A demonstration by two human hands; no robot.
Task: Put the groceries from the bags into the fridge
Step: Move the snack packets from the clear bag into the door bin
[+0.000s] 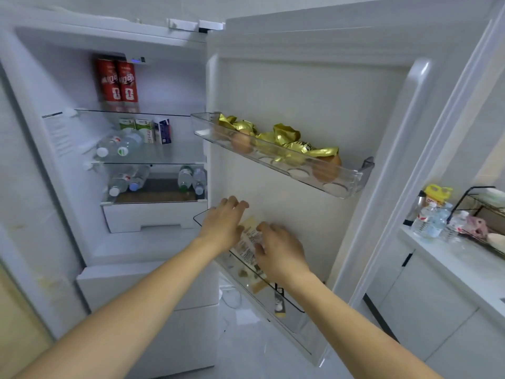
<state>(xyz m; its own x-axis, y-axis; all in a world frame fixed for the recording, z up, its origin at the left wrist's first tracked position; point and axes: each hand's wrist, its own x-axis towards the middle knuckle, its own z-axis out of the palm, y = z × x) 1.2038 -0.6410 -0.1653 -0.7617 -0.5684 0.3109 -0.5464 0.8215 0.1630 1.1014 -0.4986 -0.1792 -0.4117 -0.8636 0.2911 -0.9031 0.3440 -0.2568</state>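
The white fridge point(109, 160) stands open beside a white counter point(451, 258). Both hands reach into the lower door bin point(273, 296). The left hand point(222, 222) lies flat with fingers straight. The right hand point(281, 250) pinches a yellow labelled packet point(250, 236), its long side running along the bin. Two red cans point(117, 80) stand on the top shelf.

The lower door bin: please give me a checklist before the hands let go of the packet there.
1. Fridge door open wide: ok.
2. Flat packet inside lower door bin: ok, mostly in.
3. Left hand steadying packet: cannot tell, fingers straight.
4. Right hand on packet: ok, resting over it.
5. Packet standing stable: cannot tell, hands hide it.
6. Upper door bin out of the way: ok.
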